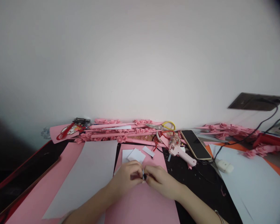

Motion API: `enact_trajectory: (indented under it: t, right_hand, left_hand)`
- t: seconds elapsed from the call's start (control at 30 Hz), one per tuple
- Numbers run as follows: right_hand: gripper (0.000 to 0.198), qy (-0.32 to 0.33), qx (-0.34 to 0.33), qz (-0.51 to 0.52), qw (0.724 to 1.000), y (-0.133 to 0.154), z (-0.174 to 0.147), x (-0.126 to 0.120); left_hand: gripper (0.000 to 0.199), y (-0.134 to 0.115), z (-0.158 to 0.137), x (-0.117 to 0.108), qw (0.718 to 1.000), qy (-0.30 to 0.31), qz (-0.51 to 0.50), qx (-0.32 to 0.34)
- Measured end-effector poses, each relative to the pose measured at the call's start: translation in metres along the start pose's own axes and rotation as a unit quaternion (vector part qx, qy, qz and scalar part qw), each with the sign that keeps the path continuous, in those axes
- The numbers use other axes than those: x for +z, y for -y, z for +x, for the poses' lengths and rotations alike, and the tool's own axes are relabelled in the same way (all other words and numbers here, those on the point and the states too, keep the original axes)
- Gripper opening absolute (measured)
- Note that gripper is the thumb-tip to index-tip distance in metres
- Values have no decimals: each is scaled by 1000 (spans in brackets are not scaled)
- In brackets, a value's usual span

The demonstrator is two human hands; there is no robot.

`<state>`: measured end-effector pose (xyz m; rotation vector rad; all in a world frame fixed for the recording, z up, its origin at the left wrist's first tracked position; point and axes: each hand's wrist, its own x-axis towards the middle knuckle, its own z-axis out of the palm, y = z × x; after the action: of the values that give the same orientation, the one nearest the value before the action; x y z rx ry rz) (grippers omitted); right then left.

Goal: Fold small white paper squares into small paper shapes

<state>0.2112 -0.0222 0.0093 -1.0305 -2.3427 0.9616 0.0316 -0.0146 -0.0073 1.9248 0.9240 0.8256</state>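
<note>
My left hand [128, 173] and my right hand [162, 180] meet over a pink sheet [142, 205]. Their fingertips pinch a small piece of white paper [143, 174] between them, held upright and mostly covered by the fingers; a dark spot shows beside it. Just beyond my left hand lie several white paper squares [135, 155], overlapping on the pink sheet. A narrow white paper strip [148, 151] rests to their right.
A pink glue gun [183, 155] and a phone [196, 144] lie to the right. Pink paper flower stems [121, 133], yellow-handled scissors [168, 125] and red-handled scissors [64, 132] line the wall. Large white sheets [84, 177] flank the work area. A cable trails from the wall socket [256, 101].
</note>
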Motion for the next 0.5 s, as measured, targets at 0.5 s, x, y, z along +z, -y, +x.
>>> enact_trajectory:
  t: [0.5]
  right_hand:
    - [16,2,5,-13,1000,-1,-1,1]
  left_hand:
    - [18,1,-2,-1,1000,3,11,8]
